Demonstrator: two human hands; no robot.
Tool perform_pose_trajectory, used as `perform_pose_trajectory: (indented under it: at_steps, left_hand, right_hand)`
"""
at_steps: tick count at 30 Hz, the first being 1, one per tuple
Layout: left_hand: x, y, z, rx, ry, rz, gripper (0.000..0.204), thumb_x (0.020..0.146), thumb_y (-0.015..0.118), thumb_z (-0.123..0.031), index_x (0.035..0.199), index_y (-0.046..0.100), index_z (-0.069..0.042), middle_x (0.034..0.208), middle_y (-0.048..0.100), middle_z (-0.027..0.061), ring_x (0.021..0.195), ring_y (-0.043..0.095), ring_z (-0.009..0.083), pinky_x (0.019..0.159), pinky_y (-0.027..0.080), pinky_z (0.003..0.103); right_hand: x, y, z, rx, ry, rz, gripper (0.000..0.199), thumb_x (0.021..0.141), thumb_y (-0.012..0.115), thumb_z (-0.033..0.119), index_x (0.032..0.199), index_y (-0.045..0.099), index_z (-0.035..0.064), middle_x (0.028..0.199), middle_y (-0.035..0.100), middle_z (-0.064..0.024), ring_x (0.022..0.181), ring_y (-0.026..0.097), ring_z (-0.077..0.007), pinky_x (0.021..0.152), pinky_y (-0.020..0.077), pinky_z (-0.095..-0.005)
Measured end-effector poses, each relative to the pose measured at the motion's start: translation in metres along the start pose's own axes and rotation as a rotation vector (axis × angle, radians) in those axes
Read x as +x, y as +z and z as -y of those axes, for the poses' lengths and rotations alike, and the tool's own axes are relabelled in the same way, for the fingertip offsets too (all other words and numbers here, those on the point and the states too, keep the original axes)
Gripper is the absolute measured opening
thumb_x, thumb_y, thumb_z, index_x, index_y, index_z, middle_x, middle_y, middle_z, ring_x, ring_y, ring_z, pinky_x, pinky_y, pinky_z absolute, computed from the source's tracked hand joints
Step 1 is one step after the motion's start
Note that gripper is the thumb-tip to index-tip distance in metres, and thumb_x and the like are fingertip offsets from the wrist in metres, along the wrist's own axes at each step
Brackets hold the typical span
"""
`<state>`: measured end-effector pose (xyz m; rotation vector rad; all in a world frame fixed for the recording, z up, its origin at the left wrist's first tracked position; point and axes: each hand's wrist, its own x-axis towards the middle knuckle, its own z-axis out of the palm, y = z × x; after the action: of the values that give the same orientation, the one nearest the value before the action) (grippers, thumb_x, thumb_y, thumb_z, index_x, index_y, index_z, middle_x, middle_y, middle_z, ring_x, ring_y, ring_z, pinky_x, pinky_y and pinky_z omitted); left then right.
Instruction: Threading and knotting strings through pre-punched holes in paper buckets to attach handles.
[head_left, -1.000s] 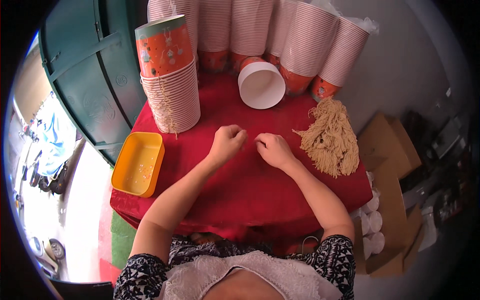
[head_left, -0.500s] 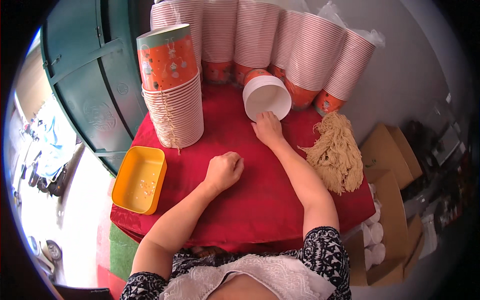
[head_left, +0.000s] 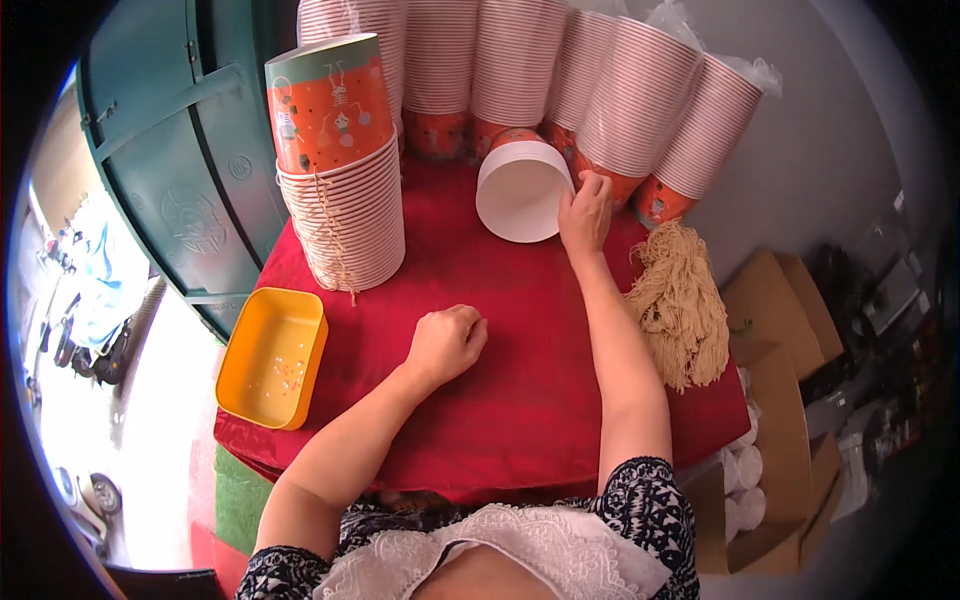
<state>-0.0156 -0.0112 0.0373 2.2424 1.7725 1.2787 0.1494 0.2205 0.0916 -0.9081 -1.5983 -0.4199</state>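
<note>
A white-lined paper bucket [head_left: 522, 196] with an orange outside lies on its side toward the back of the table, its mouth facing me. My right hand [head_left: 586, 215] is at the right edge of its rim, thumb and fingers apart, not closed round it; whether it touches is hard to tell. On the cloth in the middle rests my left hand [head_left: 447, 343], curled into a loose fist; its palm side is hidden. Left of the bucket stands a tall stack of nested paper buckets [head_left: 350, 220], the top one [head_left: 335, 105] orange and green, with tan strings hanging down the side.
Several bagged bucket stacks [head_left: 520, 65] line the table's back. A bundle of tan string [head_left: 680, 310] lies at the right edge. The yellow tray [head_left: 232, 385] at left holds small bits. Red cloth [head_left: 530, 400] covers the table; a cardboard box [head_left: 775, 450] stands below right.
My right hand has gone from the bucket's lower rim to its right side. The bucket has shifted slightly left, its mouth turned more toward me. My left hand stays put.
</note>
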Motion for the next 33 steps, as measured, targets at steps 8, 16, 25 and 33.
perform_pose_trajectory:
  at_steps: [8, 16, 25, 33]
  left_hand:
    - [-0.002, -0.003, 0.004, 0.001, -0.026, 0.023, 0.016, 0.083, 0.064, -0.012, 0.074, 0.062, 0.002, 0.074, 0.063, 0.0176, 0.066, 0.062, 0.0374, 0.059, 0.051, 0.044]
    - [-0.003, -0.005, 0.003, 0.021, -0.05, 0.062, 0.015, 0.082, 0.065, -0.012, 0.077, 0.064, 0.002, 0.076, 0.065, 0.018, 0.067, 0.063, 0.0367, 0.061, 0.051, 0.044]
    - [-0.001, -0.006, 0.005, 0.006, -0.048, 0.052, 0.015, 0.082, 0.064, -0.012, 0.077, 0.065, 0.002, 0.077, 0.064, 0.0194, 0.068, 0.063, 0.0373, 0.061, 0.051, 0.044]
    - [-0.001, 0.001, 0.012, -0.03, -0.057, 0.001, 0.016, 0.082, 0.062, -0.015, 0.076, 0.064, 0.0, 0.075, 0.065, 0.0181, 0.07, 0.063, 0.039, 0.063, 0.052, 0.047]
  right_hand:
    - [-0.004, 0.019, -0.022, 0.046, 0.03, 0.176, 0.016, 0.085, 0.062, 0.009, 0.094, 0.049, 0.004, 0.093, 0.059, -0.0186, 0.085, 0.061, -0.0388, 0.072, 0.0514, -0.0469]
    - [-0.009, 0.016, -0.03, 0.038, -0.002, 0.199, 0.01, 0.085, 0.056, 0.004, 0.092, 0.049, 0.0029, 0.09, 0.058, -0.0213, 0.079, 0.061, -0.0421, 0.068, 0.0508, -0.0499]
    - [-0.012, -0.01, -0.033, 0.203, -0.023, 0.278, 0.025, 0.083, 0.053, -0.001, 0.108, 0.054, 0.003, 0.097, 0.062, -0.0249, 0.088, 0.061, -0.0445, 0.073, 0.0507, -0.0508]
    - [-0.02, -0.049, -0.007, 0.302, 0.084, 0.206, 0.026, 0.082, 0.049, -0.001, 0.105, 0.061, -0.0016, 0.092, 0.065, -0.0254, 0.086, 0.063, -0.0436, 0.072, 0.0521, -0.0483]
